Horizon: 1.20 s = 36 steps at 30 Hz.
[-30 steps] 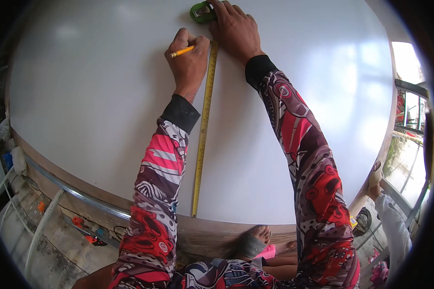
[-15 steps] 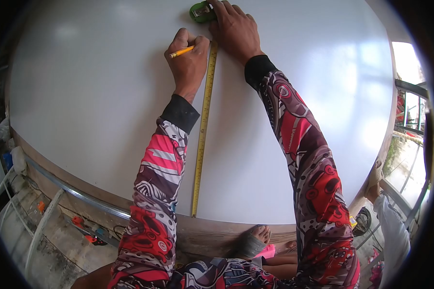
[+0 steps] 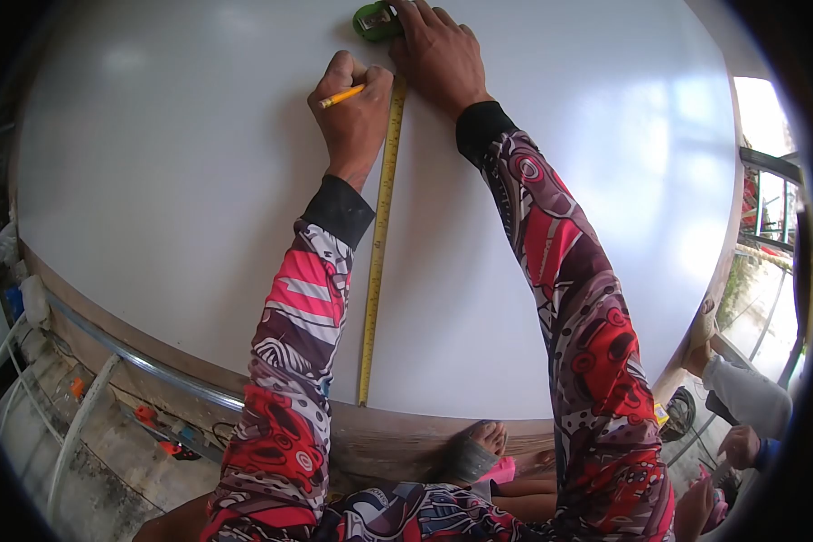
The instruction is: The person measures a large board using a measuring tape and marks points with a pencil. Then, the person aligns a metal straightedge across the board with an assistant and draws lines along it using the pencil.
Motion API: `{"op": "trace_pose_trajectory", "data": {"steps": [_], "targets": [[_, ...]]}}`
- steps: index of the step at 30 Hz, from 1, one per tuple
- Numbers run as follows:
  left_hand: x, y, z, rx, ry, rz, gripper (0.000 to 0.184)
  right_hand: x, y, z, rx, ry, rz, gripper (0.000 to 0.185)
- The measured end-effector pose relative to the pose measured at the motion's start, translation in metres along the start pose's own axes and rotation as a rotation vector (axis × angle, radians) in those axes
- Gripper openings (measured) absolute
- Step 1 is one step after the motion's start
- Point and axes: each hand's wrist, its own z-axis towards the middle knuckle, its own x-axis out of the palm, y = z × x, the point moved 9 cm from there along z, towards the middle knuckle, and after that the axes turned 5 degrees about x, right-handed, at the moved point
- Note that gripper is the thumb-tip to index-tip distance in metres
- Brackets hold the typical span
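A yellow pencil [image 3: 341, 97] is held in my left hand [image 3: 352, 117], whose fingers are curled around it against the white sheet [image 3: 181, 181]. Its tip is hidden behind the hand. Near the top edge my right hand [image 3: 440, 59] grips the green tape measure case [image 3: 377, 21] by its right side. The yellow tape blade [image 3: 382, 217] lies extended on the sheet, running from beside my hands down to the sheet's near edge.
A metal rail [image 3: 154, 369] runs along the near left edge, with orange and red items [image 3: 144, 414] on the floor below. At the lower right are another person's leg [image 3: 745, 393] and hand [image 3: 740, 446]. A bare foot [image 3: 490, 437] shows below the near edge.
At the lower right, the other person's leg has shifted and their hands have come into view. My hands, the pencil and the tape have stayed nearly still.
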Motion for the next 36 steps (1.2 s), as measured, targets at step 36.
{"op": "trace_pose_trajectory", "data": {"steps": [36], "targets": [[-0.008, 0.021, -0.009, -0.239, -0.06, -0.294, 0.028, -0.013, 0.0, -0.009, -0.022, 0.075, -0.017, 0.057]]}}
